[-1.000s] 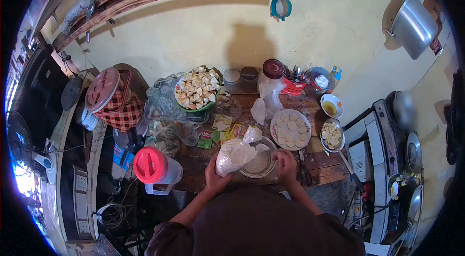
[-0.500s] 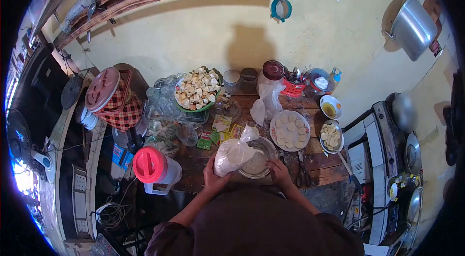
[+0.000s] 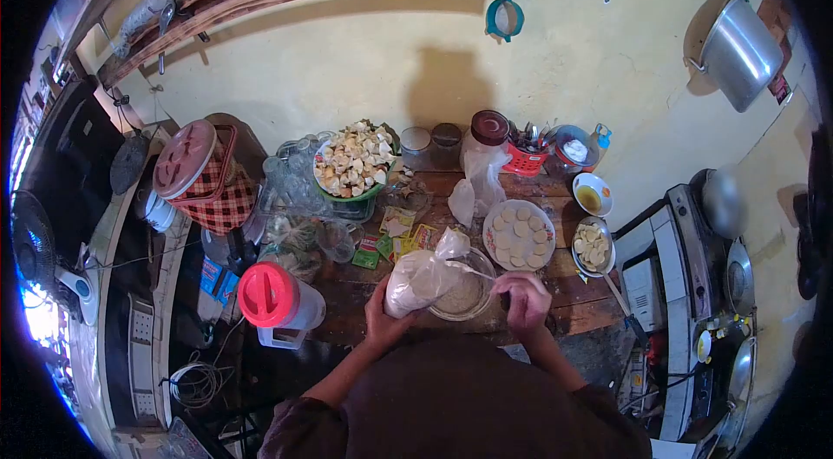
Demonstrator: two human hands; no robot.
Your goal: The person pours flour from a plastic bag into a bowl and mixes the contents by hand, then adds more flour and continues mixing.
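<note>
Bag (image 3: pixel 409 287) in left hand (image 3: pixel 379 315), bowl (image 3: pixel 468 318), pale powder (image 3: pixel 460 296) in both

- Surface (image 3: pixel 577 317) of brown wooden planks, unevenly coloured
- Far: red-lidded jar (image 3: pixel 489 131), red basket (image 3: pixel 524 161) just right of it
- Left of centre: colourful packets (image 3: pixel 366 257)
- Near, centre: round bowl (image 3: pixel 466 318)
- Right: white plate (image 3: pixel 488 238)

Your bare right hand (image 3: pixel 526 301) has lifted off the right rim of the round bowl of pale powder (image 3: pixel 459 318), now raised just right of it. A thin whitish plastic strip (image 3: pixel 468 269) now stretches above the bowl from the clear, powder-filled bag (image 3: pixel 411 284) to your fingertips. Dark-handled scissors right of bowl: now hidden behind that hand.
</note>
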